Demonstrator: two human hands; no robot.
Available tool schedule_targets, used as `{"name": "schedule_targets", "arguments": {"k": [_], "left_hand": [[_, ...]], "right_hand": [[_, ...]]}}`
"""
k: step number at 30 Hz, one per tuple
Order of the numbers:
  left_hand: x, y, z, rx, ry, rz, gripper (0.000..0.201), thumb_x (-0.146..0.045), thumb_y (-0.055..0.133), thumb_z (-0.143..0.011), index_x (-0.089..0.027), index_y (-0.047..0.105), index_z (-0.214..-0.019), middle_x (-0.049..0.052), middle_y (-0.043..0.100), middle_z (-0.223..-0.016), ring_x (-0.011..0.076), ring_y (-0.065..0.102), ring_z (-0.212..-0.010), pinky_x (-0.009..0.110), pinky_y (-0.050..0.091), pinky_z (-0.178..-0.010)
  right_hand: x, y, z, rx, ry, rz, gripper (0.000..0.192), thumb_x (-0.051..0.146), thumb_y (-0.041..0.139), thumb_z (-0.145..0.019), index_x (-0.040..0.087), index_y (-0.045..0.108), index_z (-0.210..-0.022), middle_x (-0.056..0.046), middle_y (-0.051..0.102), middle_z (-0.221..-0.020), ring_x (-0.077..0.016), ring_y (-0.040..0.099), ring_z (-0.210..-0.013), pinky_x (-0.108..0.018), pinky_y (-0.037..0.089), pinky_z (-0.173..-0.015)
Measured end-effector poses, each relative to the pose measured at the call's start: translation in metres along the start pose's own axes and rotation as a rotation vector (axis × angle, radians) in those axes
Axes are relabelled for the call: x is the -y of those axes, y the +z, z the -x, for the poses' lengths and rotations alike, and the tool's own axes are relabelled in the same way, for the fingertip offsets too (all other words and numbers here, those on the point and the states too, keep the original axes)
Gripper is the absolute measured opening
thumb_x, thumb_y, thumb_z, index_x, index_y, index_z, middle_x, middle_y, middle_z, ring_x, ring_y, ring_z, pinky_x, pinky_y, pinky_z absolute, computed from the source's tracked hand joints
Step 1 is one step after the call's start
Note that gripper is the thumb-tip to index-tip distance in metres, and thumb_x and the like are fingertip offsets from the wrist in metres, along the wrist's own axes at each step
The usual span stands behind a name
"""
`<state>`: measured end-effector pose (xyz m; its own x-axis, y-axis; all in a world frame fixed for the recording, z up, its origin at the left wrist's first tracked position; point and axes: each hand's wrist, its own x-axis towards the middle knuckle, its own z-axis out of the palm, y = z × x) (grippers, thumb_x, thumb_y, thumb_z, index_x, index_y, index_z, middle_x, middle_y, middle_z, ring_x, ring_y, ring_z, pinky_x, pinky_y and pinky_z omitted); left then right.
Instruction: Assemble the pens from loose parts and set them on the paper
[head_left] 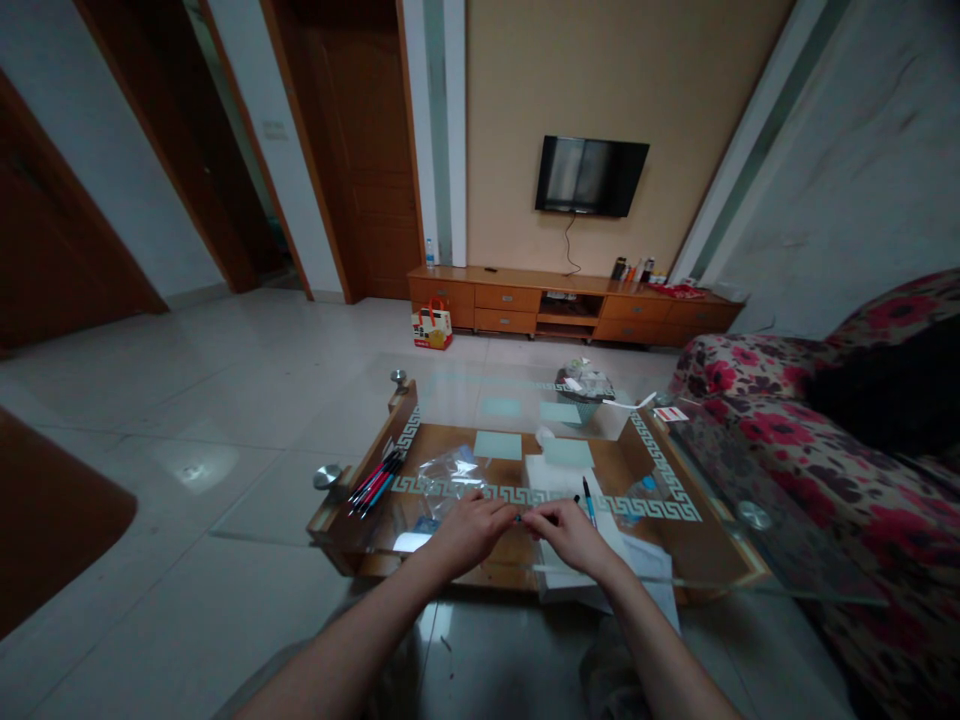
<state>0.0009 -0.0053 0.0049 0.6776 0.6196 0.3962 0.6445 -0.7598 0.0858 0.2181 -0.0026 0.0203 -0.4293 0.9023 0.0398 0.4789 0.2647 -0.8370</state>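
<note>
Here, two hands (474, 525) (568, 530), one small part (517, 518) between, one pen bundle (375, 482)

Small part (518, 518) bridges the narrow gap between the fingertips of left hand (469, 527) and right hand (574, 532); no passage there. Low route left: strip of glass table (720, 545) passable, then pen pile (375, 485) obstructs. Forward of left hand: plastic bag (450, 472). Just beyond right hand: blue pen (589, 503). Far edge: basket (589, 388). Overhead: open air.
</note>
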Motion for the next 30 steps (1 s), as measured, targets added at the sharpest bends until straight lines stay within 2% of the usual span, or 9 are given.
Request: {"name": "schedule_targets", "arguments": {"k": [5, 9, 12, 16, 18, 22, 26, 28, 30], "left_hand": [[0.000, 0.004, 0.002, 0.021, -0.038, 0.005, 0.016, -0.027, 0.046, -0.096, -0.019, 0.060, -0.095, 0.003, 0.066, -0.082, 0.0172, 0.062, -0.079, 0.033, 0.040, -0.079], [0.000, 0.005, 0.003, 0.006, -0.040, 0.005, 0.017, -0.026, 0.047, -0.096, -0.020, 0.059, -0.105, 0.004, 0.067, -0.087, 0.0175, 0.062, -0.082, 0.033, 0.042, -0.080], [0.000, 0.003, 0.002, -0.016, -0.030, 0.005, 0.019, -0.025, 0.047, -0.095, -0.021, 0.058, -0.110, 0.003, 0.068, -0.090, 0.0170, 0.062, -0.081, 0.032, 0.043, -0.078], [0.000, 0.001, 0.001, -0.035, -0.007, 0.002, 0.020, -0.022, 0.046, -0.095, -0.022, 0.057, -0.112, 0.003, 0.067, -0.089, 0.0171, 0.063, -0.082, 0.032, 0.042, -0.078], [0.000, 0.002, 0.002, -0.038, -0.010, -0.007, 0.020, -0.023, 0.046, -0.095, -0.021, 0.058, -0.110, 0.003, 0.067, -0.087, 0.0174, 0.062, -0.082, 0.032, 0.042, -0.078], [0.001, 0.004, 0.003, -0.038, -0.013, -0.018, 0.016, -0.023, 0.047, -0.095, -0.021, 0.059, -0.105, 0.003, 0.067, -0.085, 0.0171, 0.062, -0.081, 0.032, 0.041, -0.077], [0.003, 0.005, 0.004, -0.022, -0.033, -0.023, 0.015, -0.024, 0.047, -0.095, -0.020, 0.059, -0.102, 0.003, 0.066, -0.085, 0.0176, 0.062, -0.082, 0.032, 0.041, -0.077], [0.003, 0.004, 0.004, -0.017, -0.033, -0.024, 0.015, -0.024, 0.046, -0.095, -0.020, 0.059, -0.102, 0.003, 0.066, -0.084, 0.0177, 0.062, -0.082, 0.032, 0.041, -0.077], [0.002, 0.002, 0.003, -0.020, -0.026, -0.022, 0.017, -0.023, 0.046, -0.095, -0.021, 0.059, -0.106, 0.003, 0.066, -0.085, 0.0179, 0.062, -0.083, 0.032, 0.040, -0.078]], "right_hand": [[-0.005, 0.003, -0.003, -0.028, -0.008, -0.024, 0.029, 0.043, 0.060, -0.084, 0.018, 0.073, -0.076, -0.004, 0.070, -0.075, -0.0183, 0.060, -0.072, -0.027, 0.042, -0.066], [-0.006, 0.004, -0.004, -0.054, -0.003, -0.093, 0.028, 0.043, 0.067, -0.078, 0.017, 0.073, -0.086, -0.005, 0.071, -0.084, -0.0183, 0.061, -0.077, -0.027, 0.045, -0.069], [-0.008, -0.001, -0.003, -0.048, 0.016, -0.110, 0.036, 0.051, 0.060, -0.083, 0.016, 0.070, -0.089, -0.004, 0.069, -0.083, -0.0169, 0.059, -0.074, -0.027, 0.044, -0.069], [-0.016, -0.006, -0.001, -0.033, 0.146, -0.088, 0.057, 0.061, 0.038, -0.091, 0.015, 0.066, -0.072, -0.003, 0.062, -0.066, -0.0153, 0.055, -0.063, -0.026, 0.041, -0.062], [-0.019, -0.005, -0.002, 0.007, 0.176, -0.070, 0.060, 0.062, 0.034, -0.092, 0.015, 0.064, -0.067, -0.002, 0.059, -0.061, -0.0147, 0.052, -0.059, -0.026, 0.040, -0.061], [-0.022, -0.001, -0.003, 0.051, 0.129, -0.053, 0.052, 0.057, 0.042, -0.090, 0.016, 0.063, -0.066, -0.001, 0.057, -0.060, -0.0144, 0.051, -0.059, -0.026, 0.038, -0.060], [-0.021, 0.001, -0.003, -0.025, 0.084, -0.085, 0.031, 0.047, 0.060, -0.082, 0.017, 0.064, -0.083, -0.001, 0.062, -0.074, -0.0149, 0.053, -0.067, -0.025, 0.041, -0.062], [-0.020, 0.002, -0.002, -0.056, 0.074, -0.114, 0.033, 0.045, 0.067, -0.077, 0.017, 0.063, -0.095, -0.002, 0.064, -0.085, -0.0148, 0.054, -0.071, -0.025, 0.043, -0.065], [-0.020, 0.001, -0.002, -0.048, 0.075, -0.119, 0.036, 0.049, 0.063, -0.080, 0.017, 0.063, -0.097, -0.003, 0.064, -0.087, -0.0150, 0.055, -0.073, -0.025, 0.043, -0.066]]}}
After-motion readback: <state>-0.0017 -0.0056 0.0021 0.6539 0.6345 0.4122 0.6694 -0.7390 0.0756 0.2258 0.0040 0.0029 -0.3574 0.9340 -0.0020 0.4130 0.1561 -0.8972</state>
